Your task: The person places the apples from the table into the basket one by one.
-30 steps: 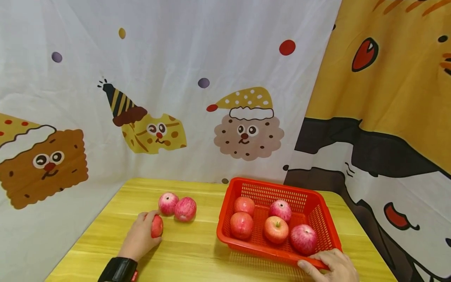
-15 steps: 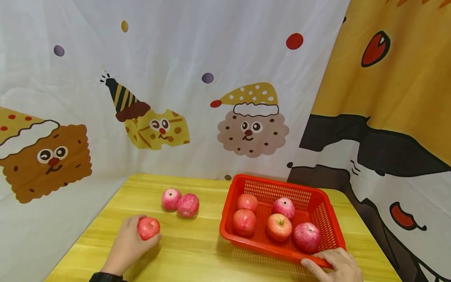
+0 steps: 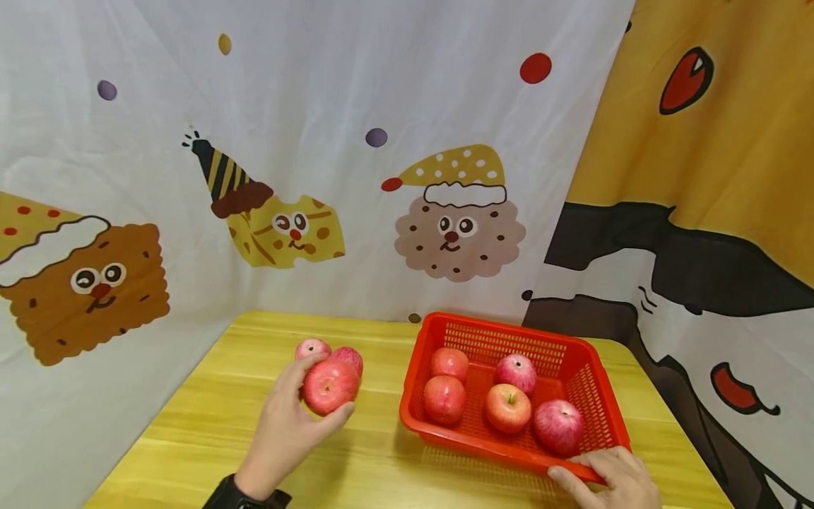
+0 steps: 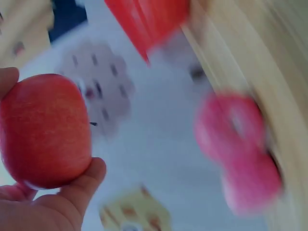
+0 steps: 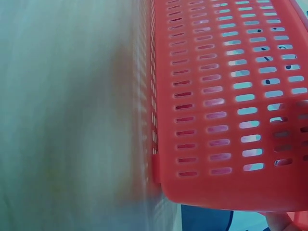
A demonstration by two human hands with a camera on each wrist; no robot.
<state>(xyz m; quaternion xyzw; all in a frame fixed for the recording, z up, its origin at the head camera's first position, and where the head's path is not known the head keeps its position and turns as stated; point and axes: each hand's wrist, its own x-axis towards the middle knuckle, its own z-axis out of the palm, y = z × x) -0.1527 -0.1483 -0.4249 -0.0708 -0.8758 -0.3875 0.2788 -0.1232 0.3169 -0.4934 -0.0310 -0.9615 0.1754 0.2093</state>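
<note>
My left hand (image 3: 289, 413) grips a red apple (image 3: 330, 387) between thumb and fingers, held above the table. In the left wrist view the same apple (image 4: 48, 130) shows its smooth side and a short stem. Behind it on the table lie two pink-striped apples, one (image 3: 311, 348) on the left and one (image 3: 349, 358) partly hidden by the held apple. My right hand (image 3: 613, 477) holds the near right corner of a red plastic basket (image 3: 483, 452), thumb outside the rim. Several apples sit in the basket, among them a yellowish-red one (image 3: 507, 408) with its stem up.
A wood-grain table (image 3: 210, 396) bears everything. A white cloth (image 3: 305, 92) with cartoon prints hangs behind and to the left, and an orange printed part (image 3: 636, 155) stands at the right. The basket's slotted wall (image 5: 216, 106) fills much of the right wrist view.
My left hand has lifted the red apple off the table and carried it rightward, in front of the two striped apples. My right hand stays on the basket corner.
</note>
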